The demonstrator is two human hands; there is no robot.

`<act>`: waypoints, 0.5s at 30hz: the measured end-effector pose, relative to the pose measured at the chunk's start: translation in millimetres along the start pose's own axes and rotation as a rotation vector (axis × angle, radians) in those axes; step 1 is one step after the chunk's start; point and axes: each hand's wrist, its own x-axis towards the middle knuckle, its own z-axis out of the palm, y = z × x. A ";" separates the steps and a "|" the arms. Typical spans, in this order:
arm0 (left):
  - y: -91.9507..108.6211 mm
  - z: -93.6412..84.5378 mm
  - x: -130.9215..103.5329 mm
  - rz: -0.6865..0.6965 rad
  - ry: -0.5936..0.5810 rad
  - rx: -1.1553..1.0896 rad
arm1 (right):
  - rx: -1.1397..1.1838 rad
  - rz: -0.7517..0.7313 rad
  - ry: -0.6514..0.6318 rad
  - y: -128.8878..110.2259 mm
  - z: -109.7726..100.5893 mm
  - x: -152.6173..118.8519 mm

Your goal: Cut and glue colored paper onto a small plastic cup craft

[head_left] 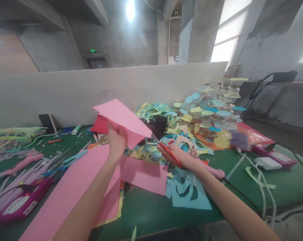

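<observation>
My left hand (117, 140) grips a folded-looking sheet of pink paper (126, 120), holding it up above the table. In my right hand (175, 154) is a pair of scissors with red handles (170, 154). The blades point up and left, and their tips meet the right corner of the raised pink paper. How far the blades are apart is too small to tell. Below, large pink sheets (78, 190) lie under my left forearm, and a smaller pink piece (146, 174) rests between my arms. A cut-up blue sheet (191, 197) lies below my right hand.
Paper scraps (153, 110) are heaped at the back middle. Stacked clear containers with coloured paper discs (206, 113) stand at the back right. Pink glue guns (23, 162), purple power strips (23, 204), cables and a phone (48, 123) lie around. A low white partition (66, 97) closes the back.
</observation>
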 end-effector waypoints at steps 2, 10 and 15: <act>4.0 -2.9 0.0 -0.008 0.001 0.080 | -0.004 0.008 -0.001 0.6 0.3 -0.3; 27.3 -7.3 1.7 0.077 -0.035 0.256 | 0.037 -0.135 -0.090 -16.4 -2.1 -12.8; 38.3 -5.3 -0.9 0.112 -0.078 0.341 | 0.079 -0.116 -0.065 -23.2 -0.5 -18.9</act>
